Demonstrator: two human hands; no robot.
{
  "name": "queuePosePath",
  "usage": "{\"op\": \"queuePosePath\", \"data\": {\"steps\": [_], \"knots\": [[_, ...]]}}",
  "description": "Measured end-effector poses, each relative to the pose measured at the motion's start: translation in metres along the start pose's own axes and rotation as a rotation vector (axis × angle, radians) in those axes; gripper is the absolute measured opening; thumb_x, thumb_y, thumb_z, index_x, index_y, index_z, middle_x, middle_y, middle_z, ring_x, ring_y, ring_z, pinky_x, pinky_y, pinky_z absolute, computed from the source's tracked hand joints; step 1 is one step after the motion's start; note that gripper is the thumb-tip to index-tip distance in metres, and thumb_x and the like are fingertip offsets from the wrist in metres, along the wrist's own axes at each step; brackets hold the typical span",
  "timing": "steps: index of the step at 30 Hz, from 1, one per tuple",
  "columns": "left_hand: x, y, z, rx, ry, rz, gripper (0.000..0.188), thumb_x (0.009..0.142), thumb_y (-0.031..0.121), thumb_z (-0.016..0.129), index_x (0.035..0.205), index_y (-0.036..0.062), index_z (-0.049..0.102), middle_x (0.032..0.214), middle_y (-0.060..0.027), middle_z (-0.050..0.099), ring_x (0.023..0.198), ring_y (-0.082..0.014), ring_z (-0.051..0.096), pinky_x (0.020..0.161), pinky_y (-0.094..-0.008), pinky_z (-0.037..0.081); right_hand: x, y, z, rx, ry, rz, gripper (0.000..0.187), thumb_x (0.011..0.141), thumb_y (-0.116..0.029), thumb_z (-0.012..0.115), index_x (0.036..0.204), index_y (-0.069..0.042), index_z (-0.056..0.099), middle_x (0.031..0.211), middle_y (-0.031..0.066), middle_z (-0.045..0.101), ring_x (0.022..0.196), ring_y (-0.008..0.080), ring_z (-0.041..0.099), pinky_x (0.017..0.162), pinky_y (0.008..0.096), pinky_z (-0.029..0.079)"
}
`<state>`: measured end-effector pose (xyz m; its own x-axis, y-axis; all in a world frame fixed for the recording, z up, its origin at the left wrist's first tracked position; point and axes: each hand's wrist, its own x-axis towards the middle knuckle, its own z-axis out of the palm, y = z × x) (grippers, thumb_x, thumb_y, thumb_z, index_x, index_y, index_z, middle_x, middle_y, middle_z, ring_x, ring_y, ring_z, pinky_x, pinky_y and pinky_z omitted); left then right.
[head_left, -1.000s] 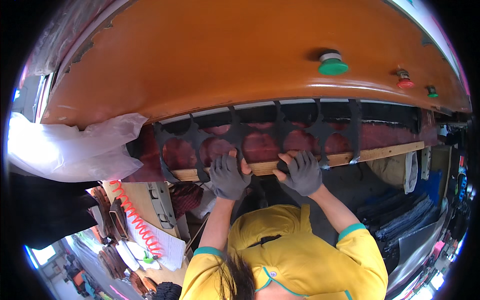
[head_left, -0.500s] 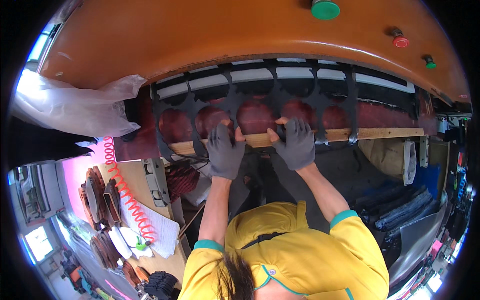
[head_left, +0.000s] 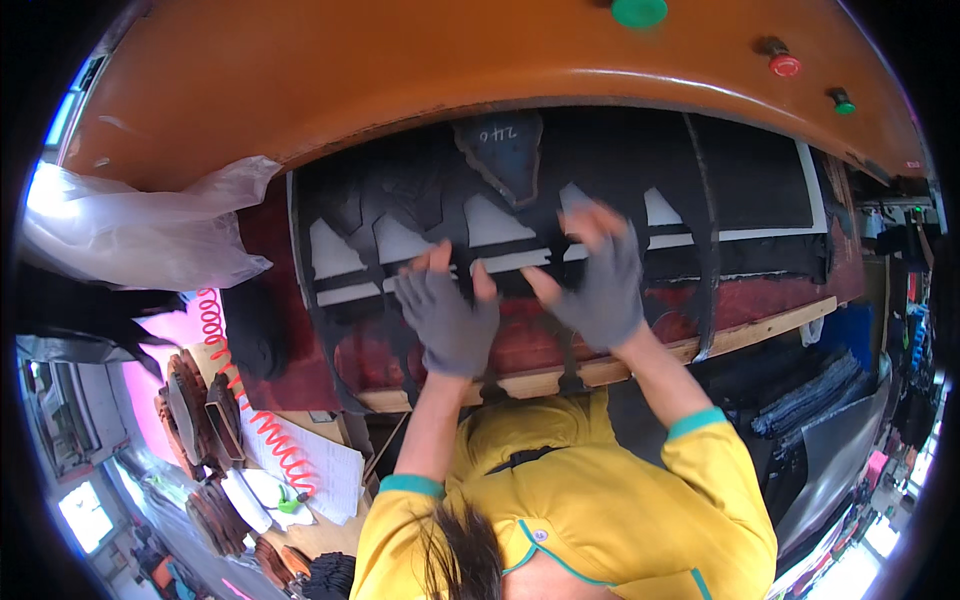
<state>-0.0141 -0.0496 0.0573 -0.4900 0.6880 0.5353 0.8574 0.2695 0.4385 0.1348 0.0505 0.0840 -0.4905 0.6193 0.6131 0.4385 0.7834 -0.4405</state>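
A person in a yellow top [head_left: 620, 490] works beneath an orange machine front [head_left: 400, 70], both hands gloved in gray with some fingertips bare. The left hand [head_left: 448, 315] has its fingers open and spread; the right hand [head_left: 600, 285], blurred, has them open too, thumb apart. Whether either presses the black sheet [head_left: 620, 150] cannot be told. The sheet, pierced by cut-outs, lies across a dark red tabletop [head_left: 770, 297], a pointed plate [head_left: 500, 155] on it.

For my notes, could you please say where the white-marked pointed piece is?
In the head view's upper centre, the white-marked pointed piece lies on the black sheet, below the orange panel.
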Motion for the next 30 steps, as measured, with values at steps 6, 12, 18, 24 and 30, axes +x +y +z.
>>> {"op": "queuePosePath", "data": {"steps": [6, 12, 18, 24, 30], "knots": [[-0.011, -0.007, 0.010, 0.181, -0.074, 0.086, 0.041, 0.087, 0.024, 0.058, 0.122, 0.0026, 0.056, 0.125, -0.0164, 0.054, 0.119, -0.0361, 0.050, 0.102, -0.0538, 0.033, 0.054, 0.004, 0.057, -0.151, -0.252, 0.109, 0.087, 0.055, -0.028, 0.088, 0.131, -0.013, 0.048, 0.143, 0.0220, 0.034, 0.128, 0.0471, 0.035, 0.099, 0.0535, 0.041], [-0.050, -0.006, -0.007, 0.166, -0.123, 0.057, 0.037, 0.089, 0.023, 0.055, 0.120, 0.0026, 0.058, 0.126, -0.0158, 0.054, 0.121, -0.0351, 0.049, 0.102, -0.0538, 0.032, 0.036, 0.015, 0.028, 0.433, -0.239, 0.236, 0.088, 0.048, -0.029, 0.087, 0.129, -0.016, 0.055, 0.144, 0.0195, 0.040, 0.131, 0.0389, 0.041, 0.106, 0.0455, 0.038], [-0.059, -0.003, -0.012, 0.157, -0.065, 0.071, 0.036, 0.088, 0.022, 0.055, 0.119, 0.0020, 0.057, 0.127, -0.0160, 0.053, 0.121, -0.0355, 0.049, 0.102, -0.0535, 0.032, 0.026, 0.043, -0.040, 0.934, -0.110, 0.489, 0.089, 0.048, -0.018, 0.083, 0.132, -0.011, 0.054, 0.138, 0.0136, 0.046, 0.124, 0.0280, 0.049, 0.103, 0.0375, 0.041], [-0.060, -0.004, -0.010, 0.179, -0.067, 0.092, 0.036, 0.087, 0.019, 0.057, 0.119, 0.0032, 0.057, 0.126, -0.0161, 0.053, 0.121, -0.0353, 0.048, 0.101, -0.0536, 0.033, 0.006, 0.053, -0.040, -0.018, -0.297, 0.211, 0.092, 0.053, -0.019, 0.084, 0.137, -0.012, 0.046, 0.147, 0.0205, 0.036, 0.129, 0.0419, 0.040, 0.106, 0.0471, 0.038], [-0.056, -0.002, -0.008, 0.167, -0.045, 0.091, 0.036, 0.085, 0.020, 0.059, 0.118, 0.0047, 0.059, 0.126, -0.0166, 0.052, 0.119, -0.0360, 0.049, 0.100, -0.0537, 0.033, -0.040, 0.029, -0.033, -0.180, -0.066, 0.189, 0.086, 0.068, -0.026, 0.085, 0.137, 0.000, 0.042, 0.137, 0.0310, 0.046, 0.121, 0.0468, 0.050, 0.105, 0.0510, 0.039]]}}
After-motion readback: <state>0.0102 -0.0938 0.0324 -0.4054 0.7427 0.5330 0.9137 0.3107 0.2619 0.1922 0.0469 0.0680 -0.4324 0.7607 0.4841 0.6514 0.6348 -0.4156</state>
